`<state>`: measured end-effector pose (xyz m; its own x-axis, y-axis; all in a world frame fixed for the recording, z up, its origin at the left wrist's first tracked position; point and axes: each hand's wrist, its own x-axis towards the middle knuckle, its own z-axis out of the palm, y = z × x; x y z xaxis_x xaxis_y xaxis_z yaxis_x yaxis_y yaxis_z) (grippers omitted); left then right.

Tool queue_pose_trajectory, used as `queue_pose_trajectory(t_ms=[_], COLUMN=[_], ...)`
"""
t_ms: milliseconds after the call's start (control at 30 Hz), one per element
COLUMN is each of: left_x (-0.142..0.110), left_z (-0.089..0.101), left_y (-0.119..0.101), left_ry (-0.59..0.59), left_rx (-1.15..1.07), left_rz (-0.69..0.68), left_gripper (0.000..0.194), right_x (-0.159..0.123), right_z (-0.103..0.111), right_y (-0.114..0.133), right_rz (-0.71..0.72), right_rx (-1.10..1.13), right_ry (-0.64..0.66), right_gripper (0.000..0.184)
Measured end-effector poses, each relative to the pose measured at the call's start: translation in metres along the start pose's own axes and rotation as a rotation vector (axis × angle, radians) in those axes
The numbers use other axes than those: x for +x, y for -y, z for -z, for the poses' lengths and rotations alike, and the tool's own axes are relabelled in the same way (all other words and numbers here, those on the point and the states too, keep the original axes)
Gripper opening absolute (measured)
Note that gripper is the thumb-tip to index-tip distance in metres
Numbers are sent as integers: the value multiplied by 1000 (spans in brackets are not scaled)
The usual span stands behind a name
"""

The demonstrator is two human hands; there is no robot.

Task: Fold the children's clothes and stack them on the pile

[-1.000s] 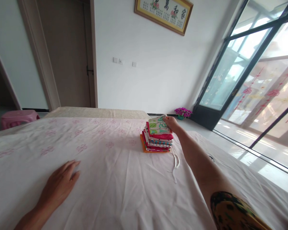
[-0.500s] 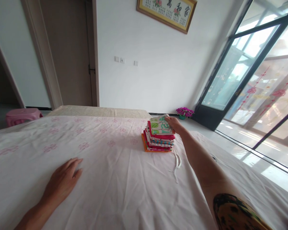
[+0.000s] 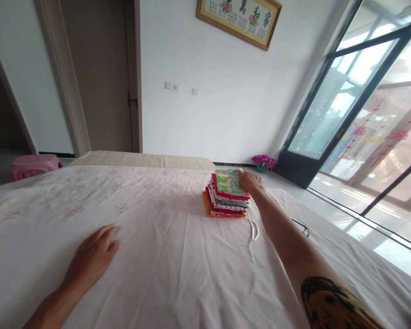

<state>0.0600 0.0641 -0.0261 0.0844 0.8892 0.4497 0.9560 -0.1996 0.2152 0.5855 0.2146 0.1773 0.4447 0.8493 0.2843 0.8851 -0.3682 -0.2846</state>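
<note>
One stack of folded cloths [image 3: 228, 201] is standing on the floral sheet [image 3: 140, 256], layers overlapping too closely to count. Your right hand [image 3: 250, 181] is resting at its top far-right corner; whether it is gripping fabric cannot be told. You should be aligning edges, pressing lightly. Your left hand [image 3: 92, 252] is lying relaxed, holding nothing. Beyond, one stool [image 3: 36, 163], one potted plant [image 3: 263, 161] and three wall plates [image 3: 168, 85] are showing.

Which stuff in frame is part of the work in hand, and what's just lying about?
In hand:
right hand, at the top cloth's far right corner
green-patterned top cloth
stack of folded cloths under it
white cords beside the stack
flowered sheet underneath

Lying about:
pink stool
purple flowers
framed picture
thin dark item, partly hidden
</note>
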Motion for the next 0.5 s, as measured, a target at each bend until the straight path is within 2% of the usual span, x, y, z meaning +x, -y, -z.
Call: queue_pose_trajectory(t_ms=[100,167,200,233,300,400,500], left_x=[1,2,2,2,2,1,1], left_z=[2,3,4,5,7,11,14], left_y=[-2,-3,-4,-5,-8,-11,-15], left_ry=[12,20,23,24,23,27,28], left_rx=[-18,-32,-35,-32,-15,0,-10], left_rz=[17,35,40,42,37,36,45], left_gripper=[45,45,44,44,44,45,43], right_x=[-7,-13,-16,-19,-25,-28,-24], right_z=[4,2,-1,-5,-16,-32,-43], right_y=[6,13,17,21,26,27,23], right_rz=[27,143,222,300,424,522,584], right_rx=[-50,-95,-127,-162,-219,-277,-324], right_ry=[-157,-267,-280,-255,-126,61,128], right_gripper=[60,58,57,56,52,48,47])
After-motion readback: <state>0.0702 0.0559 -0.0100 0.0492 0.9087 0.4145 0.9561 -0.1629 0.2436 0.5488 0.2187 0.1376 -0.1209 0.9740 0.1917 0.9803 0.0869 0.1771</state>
